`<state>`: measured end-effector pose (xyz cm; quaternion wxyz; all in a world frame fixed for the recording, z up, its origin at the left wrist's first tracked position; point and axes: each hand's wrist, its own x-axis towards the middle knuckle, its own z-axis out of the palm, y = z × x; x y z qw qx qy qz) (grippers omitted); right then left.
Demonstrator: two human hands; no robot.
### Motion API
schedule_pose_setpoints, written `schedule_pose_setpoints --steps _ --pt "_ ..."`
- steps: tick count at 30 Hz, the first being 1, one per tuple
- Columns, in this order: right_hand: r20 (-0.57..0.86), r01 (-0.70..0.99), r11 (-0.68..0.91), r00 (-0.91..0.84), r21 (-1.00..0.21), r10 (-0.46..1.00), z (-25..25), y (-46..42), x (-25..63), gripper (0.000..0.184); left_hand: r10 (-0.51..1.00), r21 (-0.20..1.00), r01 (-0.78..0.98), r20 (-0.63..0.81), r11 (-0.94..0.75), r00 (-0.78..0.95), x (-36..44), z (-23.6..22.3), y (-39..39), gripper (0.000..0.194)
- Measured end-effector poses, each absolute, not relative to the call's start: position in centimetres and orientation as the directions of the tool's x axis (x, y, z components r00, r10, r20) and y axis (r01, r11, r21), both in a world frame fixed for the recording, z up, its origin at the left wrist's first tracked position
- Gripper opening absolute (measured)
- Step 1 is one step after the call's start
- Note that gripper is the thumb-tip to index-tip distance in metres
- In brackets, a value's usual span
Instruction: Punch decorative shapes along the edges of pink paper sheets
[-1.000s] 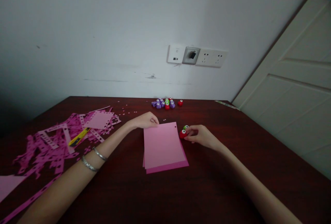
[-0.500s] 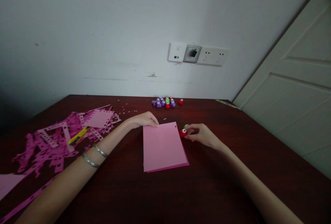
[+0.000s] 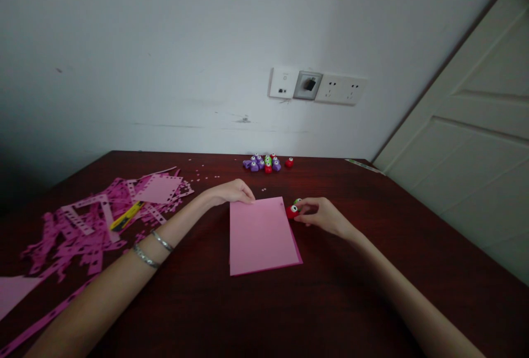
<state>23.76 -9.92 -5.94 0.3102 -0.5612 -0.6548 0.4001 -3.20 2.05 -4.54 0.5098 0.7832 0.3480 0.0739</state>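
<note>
Misalignment looks the likeliest trouble: the stacked pink sheets [image 3: 264, 239] lie near the middle of the dark table [image 3: 264, 314], held only toward 11 o'clock, where the left hand [image 3: 233, 191] pinches their far edge, so a tug could swing the loose near corners apart. At 2 o'clock the right hand [image 3: 324, 217] grasps a red eye-topped piece [image 3: 291, 213] at the sheets' side, with a green piece [image 3: 296, 202] just beyond; pushing the red one sideways might knock the stack askew. Whether the fingers also touch the green one I cannot tell. Against one second ago, the broad darker band along the stack's 6 o'clock edge has shrunk to a sliver, and the dot at the 1 o'clock corner, dark then, reads pink.
</note>
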Motion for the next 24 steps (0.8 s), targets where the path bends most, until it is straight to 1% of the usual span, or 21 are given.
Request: schedule_pose_setpoints --steps 16,24 --pt "-0.036 0.494 0.050 -0.164 -0.868 0.986 -5.78 -10.00 23.47 0.025 0.631 0.848 0.477 -0.242 -0.232 0.737 -3.12 -4.61 1.97 0.020" --pt "-0.029 0.489 0.055 -0.162 -0.870 0.986 -5.75 -10.08 23.34 0.026 0.628 0.865 0.471 -0.269 -0.177 0.730 -2.97 -4.62 1.79 0.021"
